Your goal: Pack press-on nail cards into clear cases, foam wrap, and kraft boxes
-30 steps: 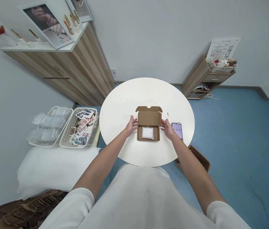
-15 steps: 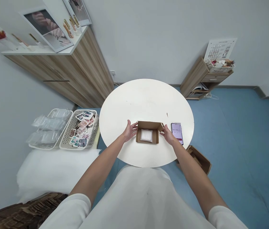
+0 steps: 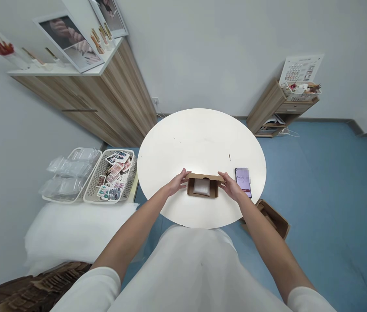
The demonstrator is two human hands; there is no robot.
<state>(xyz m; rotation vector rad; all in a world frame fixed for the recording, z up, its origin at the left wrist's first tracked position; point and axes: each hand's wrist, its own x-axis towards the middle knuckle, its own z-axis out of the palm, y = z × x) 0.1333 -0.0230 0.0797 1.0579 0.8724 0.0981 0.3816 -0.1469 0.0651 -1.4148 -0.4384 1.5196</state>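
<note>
A small brown cardboard box (image 3: 216,190) sits on the white round table (image 3: 199,134), its lid tilted partway over the opening. Inside it lies a white wrapped packet (image 3: 201,186). My left hand (image 3: 178,181) is at the box's left side, fingertips on the left end of the lid. At the right end, my right hand (image 3: 230,185) has its fingers on the lid's corner. Both hands hold the lid between them. To the right of my right hand lies a phone (image 3: 243,181) with its screen lit.
White baskets with printed nail cards (image 3: 114,175) and clear plastic packs (image 3: 69,173) stand at the left, above white wrapping sheet (image 3: 79,229). An open carton (image 3: 276,219) is on the floor beside the table's right edge. Cabinets stand behind.
The box lid has come forward and down over the opening, hiding part of the packet. Both hands have moved with it. The view has shifted slightly.
</note>
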